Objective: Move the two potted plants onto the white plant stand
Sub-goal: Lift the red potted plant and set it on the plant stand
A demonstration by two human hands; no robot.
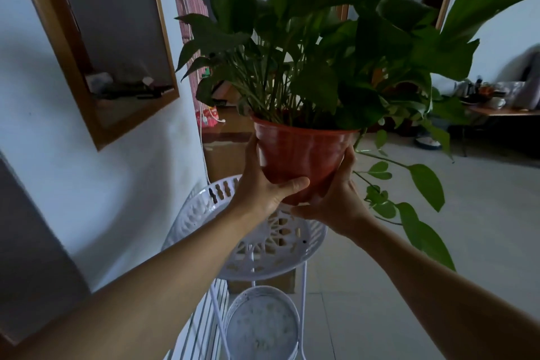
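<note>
The red pot [301, 155] with its leafy plant is hanging in the air just above the white plant stand [204, 213]. The left hand [263, 187] and the right hand [336, 202] are wrapping their fingers tight around its sides, both arms reaching out long.

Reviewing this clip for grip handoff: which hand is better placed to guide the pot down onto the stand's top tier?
Probably the left hand: it wraps the red pot low, thumb across the front near the base, directly above the top tier. The right hand only props the far side from beneath.
</note>
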